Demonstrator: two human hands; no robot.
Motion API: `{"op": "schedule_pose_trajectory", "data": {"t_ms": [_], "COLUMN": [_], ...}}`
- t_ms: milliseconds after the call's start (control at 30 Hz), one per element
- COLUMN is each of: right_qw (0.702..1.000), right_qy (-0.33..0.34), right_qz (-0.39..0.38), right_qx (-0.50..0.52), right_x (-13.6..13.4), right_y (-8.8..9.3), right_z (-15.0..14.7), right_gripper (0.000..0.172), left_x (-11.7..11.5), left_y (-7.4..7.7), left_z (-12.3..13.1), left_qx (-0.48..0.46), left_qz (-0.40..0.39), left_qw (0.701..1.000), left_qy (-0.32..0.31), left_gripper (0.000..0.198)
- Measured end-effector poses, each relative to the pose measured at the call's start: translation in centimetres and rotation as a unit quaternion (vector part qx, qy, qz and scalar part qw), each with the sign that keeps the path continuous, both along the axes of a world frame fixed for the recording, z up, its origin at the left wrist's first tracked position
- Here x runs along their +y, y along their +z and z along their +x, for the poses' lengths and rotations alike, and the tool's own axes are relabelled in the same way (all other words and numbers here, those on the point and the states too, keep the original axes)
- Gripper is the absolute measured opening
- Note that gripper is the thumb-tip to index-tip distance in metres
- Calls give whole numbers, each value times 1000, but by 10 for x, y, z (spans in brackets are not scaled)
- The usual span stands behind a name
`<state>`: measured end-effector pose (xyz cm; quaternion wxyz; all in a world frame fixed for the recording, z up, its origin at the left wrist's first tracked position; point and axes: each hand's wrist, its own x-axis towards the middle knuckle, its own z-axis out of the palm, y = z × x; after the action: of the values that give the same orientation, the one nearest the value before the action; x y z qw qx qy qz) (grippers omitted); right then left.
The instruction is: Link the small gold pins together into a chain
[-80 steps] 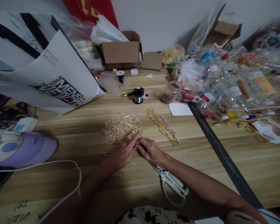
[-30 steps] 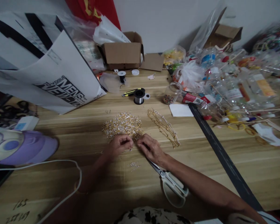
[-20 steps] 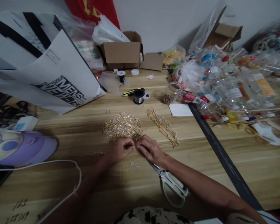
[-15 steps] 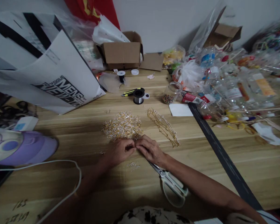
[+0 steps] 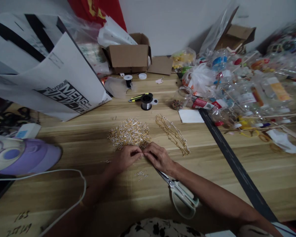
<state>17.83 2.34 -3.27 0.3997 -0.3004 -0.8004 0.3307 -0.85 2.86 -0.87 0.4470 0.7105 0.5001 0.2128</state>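
My left hand and my right hand meet fingertip to fingertip at the near edge of a pile of small gold and clear beaded pieces. Both hands are pinched closed; whatever lies between the fingertips is too small to make out. Under my right wrist lie the blades of pale-handled scissors, pointing away to the left. A little cluster of clear beaded bits rests on the wood just below my hands. Gold beaded chains are stretched out to the right of the pile.
Beyond the pile stand a spool of wire, a yellow-black cutter and a jar of beads. Plastic bottles crowd the right side. A large paper bag and a purple cap are at left, near a white cable.
My left fingers have shifted slightly, the thumb and forefinger now straighter at the pinch. My right hand stays nearly in place. The pile, chains and scissors have not moved.
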Motion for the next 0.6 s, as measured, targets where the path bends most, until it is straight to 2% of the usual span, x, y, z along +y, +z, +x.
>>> {"op": "schedule_pose_trajectory", "data": {"t_ms": [200,400,600], "right_qw": [1000,1000,998], "right_qy": [-9,-13,-32], "right_qz": [-7,-14,-16], "right_qx": [-12,-25,-49], "right_x": [0,1,-1], "right_y": [1,-4,-1], "right_z": [-1,-2,-2], "right_gripper": [12,11,9], "left_x": [4,4,5], "left_y": [-3,-2,-3], "left_z": [-3,-3,-4], "left_qx": [-62,-73,-89], "left_qz": [-72,-81,-93], "left_qw": [995,993,991], "left_qy": [21,33,31], "left_gripper": [17,17,20]}}
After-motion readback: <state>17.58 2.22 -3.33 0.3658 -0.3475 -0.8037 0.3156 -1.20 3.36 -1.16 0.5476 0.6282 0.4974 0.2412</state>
